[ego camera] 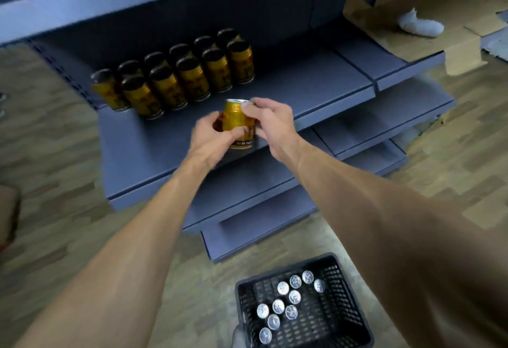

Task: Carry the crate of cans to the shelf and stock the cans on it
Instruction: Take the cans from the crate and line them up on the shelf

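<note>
Nearest the camera, a black crate (302, 303) sits on the floor with ten cans (290, 302) standing inside. Above it, both hands hold one gold can (237, 123) upright over the grey shelf (316, 84). Left hand (211, 139) curls its fingers (233, 134) around the can's lower side; right hand (270, 121) pinches the top rim. Two rows of gold cans (176, 81) stand further back on the shelf.
</note>
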`<state>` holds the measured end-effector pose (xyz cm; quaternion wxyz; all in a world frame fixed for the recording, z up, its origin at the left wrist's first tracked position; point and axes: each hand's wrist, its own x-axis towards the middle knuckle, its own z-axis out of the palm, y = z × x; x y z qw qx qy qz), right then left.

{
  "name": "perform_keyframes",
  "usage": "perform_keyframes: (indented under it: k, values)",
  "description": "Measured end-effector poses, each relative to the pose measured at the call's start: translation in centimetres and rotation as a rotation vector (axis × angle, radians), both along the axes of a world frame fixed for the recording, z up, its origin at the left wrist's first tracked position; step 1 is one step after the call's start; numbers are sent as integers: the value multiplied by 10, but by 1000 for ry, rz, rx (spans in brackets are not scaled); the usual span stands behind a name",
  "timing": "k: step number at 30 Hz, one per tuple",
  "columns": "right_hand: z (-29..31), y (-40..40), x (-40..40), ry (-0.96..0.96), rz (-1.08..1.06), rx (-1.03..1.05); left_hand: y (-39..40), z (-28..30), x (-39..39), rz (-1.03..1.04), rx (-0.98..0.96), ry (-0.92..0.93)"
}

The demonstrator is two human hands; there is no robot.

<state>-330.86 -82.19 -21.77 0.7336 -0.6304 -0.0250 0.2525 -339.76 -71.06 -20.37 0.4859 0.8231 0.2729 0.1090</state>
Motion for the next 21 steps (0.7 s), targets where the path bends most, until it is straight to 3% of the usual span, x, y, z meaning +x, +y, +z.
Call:
perform_keyframes:
  k: [4, 8, 13, 21]
  values:
    - [9, 76, -25, -41, 100, 63, 61, -2, -26, 235, 66, -91]
    - [8, 155, -50, -233, 244, -72, 109, -15, -57, 428, 129, -164]
    - [2, 212, -77, -228, 331, -92, 159, -28, -83, 594, 74, -273]
    - [-4, 258, -95, -327, 280, -269, 208, -26, -86, 636, 96, -224]
